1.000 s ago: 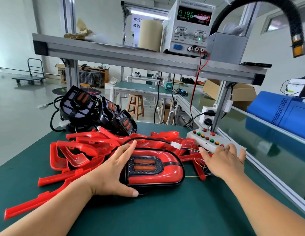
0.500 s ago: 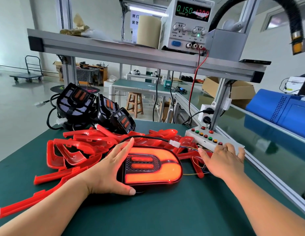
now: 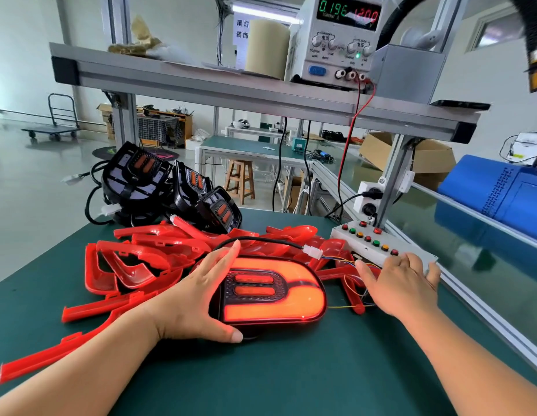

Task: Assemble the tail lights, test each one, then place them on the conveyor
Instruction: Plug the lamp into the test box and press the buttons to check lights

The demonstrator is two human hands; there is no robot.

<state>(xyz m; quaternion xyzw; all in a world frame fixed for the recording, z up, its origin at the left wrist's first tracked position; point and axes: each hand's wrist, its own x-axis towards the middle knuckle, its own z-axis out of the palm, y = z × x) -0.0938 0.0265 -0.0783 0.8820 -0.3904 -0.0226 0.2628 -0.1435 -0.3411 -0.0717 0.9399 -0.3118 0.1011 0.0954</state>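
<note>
At centre frame on the worktop (image 3: pixel 291 370), the lit tail light (image 3: pixel 273 295) lies long axis left-to-right; left hand (image 3: pixel 195 301), nearer, braces its left end with straight, released fingers (image 3: pixel 228 255), while right hand (image 3: pixel 402 285) rests flat-fingered on the button box (image 3: pixel 368 246) at right, grasping nothing.

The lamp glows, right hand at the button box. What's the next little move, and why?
Probably press another button on the box with the right hand: the lamp is lit and plugged in, the left hand steadies it, so more functions seem left to test.
</note>
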